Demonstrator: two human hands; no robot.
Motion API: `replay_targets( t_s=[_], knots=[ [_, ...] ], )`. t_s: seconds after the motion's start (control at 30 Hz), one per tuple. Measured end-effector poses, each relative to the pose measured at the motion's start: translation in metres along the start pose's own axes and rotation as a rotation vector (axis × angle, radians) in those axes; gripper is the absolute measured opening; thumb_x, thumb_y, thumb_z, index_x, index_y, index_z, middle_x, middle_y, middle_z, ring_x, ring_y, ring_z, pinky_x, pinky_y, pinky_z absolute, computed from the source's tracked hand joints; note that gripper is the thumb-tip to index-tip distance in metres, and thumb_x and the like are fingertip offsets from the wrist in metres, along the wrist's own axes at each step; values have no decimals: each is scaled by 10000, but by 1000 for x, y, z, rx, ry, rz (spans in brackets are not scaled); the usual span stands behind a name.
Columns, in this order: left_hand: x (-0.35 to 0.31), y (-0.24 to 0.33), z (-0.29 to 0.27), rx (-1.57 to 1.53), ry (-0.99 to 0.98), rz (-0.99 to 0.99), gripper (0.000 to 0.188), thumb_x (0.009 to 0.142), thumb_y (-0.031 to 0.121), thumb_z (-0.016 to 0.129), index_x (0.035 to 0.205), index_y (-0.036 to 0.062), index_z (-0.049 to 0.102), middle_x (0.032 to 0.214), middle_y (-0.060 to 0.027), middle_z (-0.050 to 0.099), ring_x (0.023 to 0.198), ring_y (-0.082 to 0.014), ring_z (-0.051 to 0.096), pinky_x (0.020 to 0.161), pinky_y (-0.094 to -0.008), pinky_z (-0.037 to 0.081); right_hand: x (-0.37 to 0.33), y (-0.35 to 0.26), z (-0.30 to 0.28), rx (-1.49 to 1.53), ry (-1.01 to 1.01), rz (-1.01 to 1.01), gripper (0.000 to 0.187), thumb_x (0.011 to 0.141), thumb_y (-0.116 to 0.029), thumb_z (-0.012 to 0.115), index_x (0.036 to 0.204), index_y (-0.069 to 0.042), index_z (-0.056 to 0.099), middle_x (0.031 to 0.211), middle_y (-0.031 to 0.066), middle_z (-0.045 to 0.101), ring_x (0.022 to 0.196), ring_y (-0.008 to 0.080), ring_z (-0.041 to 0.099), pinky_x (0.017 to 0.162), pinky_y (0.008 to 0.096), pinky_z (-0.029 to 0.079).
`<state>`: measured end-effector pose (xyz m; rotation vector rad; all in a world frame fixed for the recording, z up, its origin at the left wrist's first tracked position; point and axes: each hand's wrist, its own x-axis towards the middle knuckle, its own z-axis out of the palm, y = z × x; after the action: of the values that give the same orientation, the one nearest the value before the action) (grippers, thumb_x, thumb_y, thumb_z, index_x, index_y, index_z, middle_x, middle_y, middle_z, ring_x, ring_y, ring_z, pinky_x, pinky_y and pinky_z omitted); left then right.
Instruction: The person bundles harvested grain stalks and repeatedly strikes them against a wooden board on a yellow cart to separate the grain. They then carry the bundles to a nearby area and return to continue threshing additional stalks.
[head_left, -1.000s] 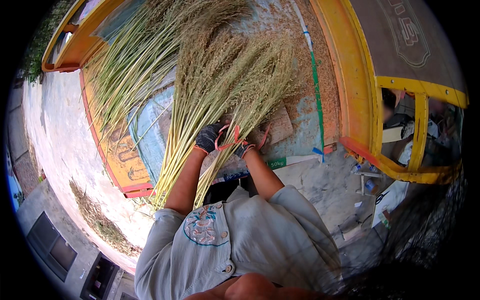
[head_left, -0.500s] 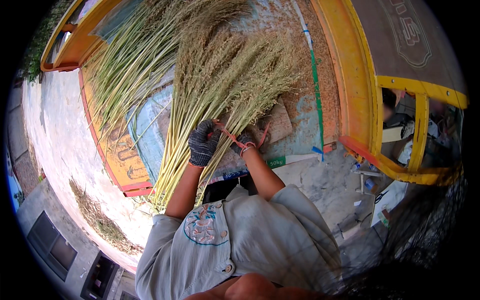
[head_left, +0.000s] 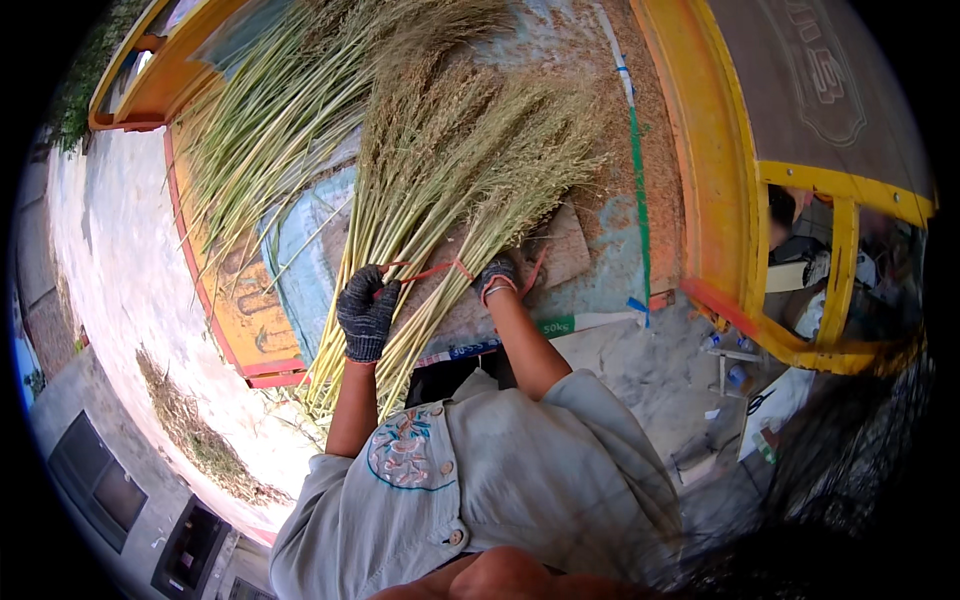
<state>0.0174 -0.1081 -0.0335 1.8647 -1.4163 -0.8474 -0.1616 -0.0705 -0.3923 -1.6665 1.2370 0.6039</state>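
My left hand (head_left: 368, 312), in a dark knitted glove, is closed on a red string (head_left: 425, 272). The string runs tight to the right, across a slim bundle of stalks with feathery seed heads (head_left: 482, 225). My right hand (head_left: 497, 272), gloved too, is closed at the bundle's right side, with a loose red end sticking out past it. Some of its fingers are hidden by the stalks. A wider spread of similar stalks (head_left: 395, 190) lies just left of the bundle, its cut ends toward my left forearm and its heads away from me.
More green stalks (head_left: 275, 110) lie at the far left of the orange truck bed (head_left: 240, 310). Loose seeds (head_left: 645, 110) cover the bed's far right over blue sacking (head_left: 620, 225). A yellow metal side (head_left: 715, 130) bounds the right. Scissors (head_left: 762, 400) lie at the lower right.
My left hand has moved left and slightly down, drawing the red string out into a straight line across the bundle. My right hand has shifted slightly up.
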Motion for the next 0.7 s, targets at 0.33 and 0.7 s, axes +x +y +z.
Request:
replay_targets(
  t_s=[0.33,0.7],
  knots=[
    [24,-73,4,333,-45,-34,182,745,218,654,842,64,662,781,-154,636,739,-324,611,674,-389,485,-84,-40,-90,-136,55,-67,536,916,-446,222,1336,-148,369,1409,75,308,1283,265,301,1049,386,247],
    [42,-66,75,473,-193,-248,252,837,264,513,963,81,634,917,-182,626,864,-339,595,772,-424,461,-19,-60,-49,-124,245,-180,539,915,-442,189,1334,-155,368,1401,80,319,1269,291,303,1048,479,204]
  ],
)
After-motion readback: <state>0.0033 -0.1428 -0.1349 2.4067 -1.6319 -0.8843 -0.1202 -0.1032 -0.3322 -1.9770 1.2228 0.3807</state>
